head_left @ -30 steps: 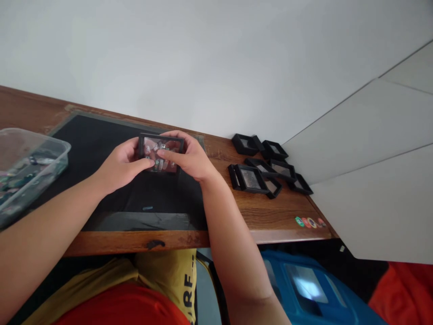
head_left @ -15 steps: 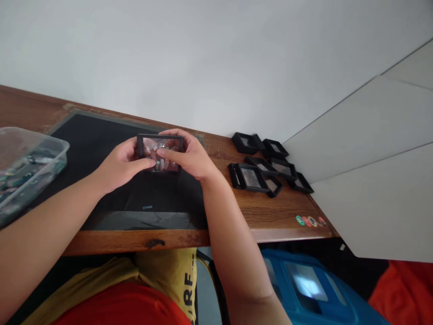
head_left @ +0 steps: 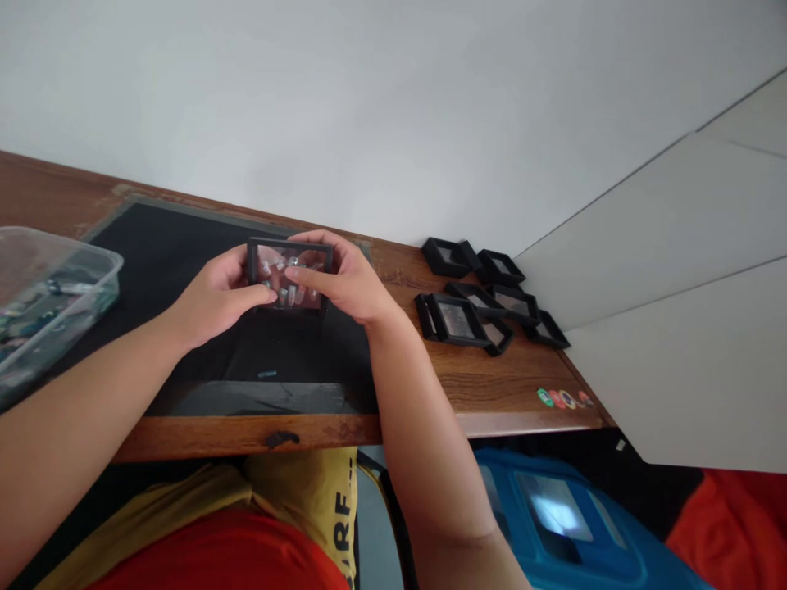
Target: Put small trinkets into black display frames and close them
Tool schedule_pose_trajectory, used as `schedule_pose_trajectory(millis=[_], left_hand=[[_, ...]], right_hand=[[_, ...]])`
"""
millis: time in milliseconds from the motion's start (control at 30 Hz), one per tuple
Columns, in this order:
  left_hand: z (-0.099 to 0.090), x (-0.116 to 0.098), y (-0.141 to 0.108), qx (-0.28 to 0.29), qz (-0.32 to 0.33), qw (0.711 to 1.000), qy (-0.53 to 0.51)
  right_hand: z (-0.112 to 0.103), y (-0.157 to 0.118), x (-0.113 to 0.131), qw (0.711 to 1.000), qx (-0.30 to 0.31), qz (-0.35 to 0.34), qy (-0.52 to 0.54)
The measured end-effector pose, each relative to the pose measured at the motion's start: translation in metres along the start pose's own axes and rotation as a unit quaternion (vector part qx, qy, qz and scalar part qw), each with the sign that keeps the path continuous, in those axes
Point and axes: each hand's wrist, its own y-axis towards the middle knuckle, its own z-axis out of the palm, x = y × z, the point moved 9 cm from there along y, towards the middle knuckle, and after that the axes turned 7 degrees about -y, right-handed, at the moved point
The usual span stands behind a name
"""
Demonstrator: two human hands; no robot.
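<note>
Between my two hands is a black-framed display case (head_left: 288, 243) with a clear window, held tilted above the black mat (head_left: 184, 246). Several small shiny pieces (head_left: 291, 295), which look like press-on nails, show inside the window. My left hand (head_left: 225, 291) grips the case's left side, its thumb lying on the window's lower left. On the right side, my right hand (head_left: 344, 279) wraps its fingers behind the frame, with the thumb across the window. A small teal piece (head_left: 266, 374) lies on the mat near its front edge.
A clear plastic tub (head_left: 92, 254) with many small pieces stands at the left. Several black frames (head_left: 458, 321) lie piled on the wooden table (head_left: 455, 381) to the right. Round stickers (head_left: 557, 398) are near the right corner. A blue plastic object (head_left: 590, 524) is below the table.
My left thumb has slid a little to the left on the window, showing more of the pieces. The case is tipped slightly differently; both hands keep their hold.
</note>
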Motion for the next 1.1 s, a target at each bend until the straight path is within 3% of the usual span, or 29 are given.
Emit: schedule_pose_trajectory(millis=[400, 1100], left_hand=[[-0.001, 0.002, -0.001, -0.025, -0.038, 0.999, 0.024], [0.001, -0.009, -0.003, -0.007, 0.012, 0.999, 0.034]], right_hand=[[0.002, -0.001, 0.002, 1.0, 0.001, -0.005, -0.028], [0.006, -0.002, 0.004, 0.999, 0.009, 0.0, -0.036]])
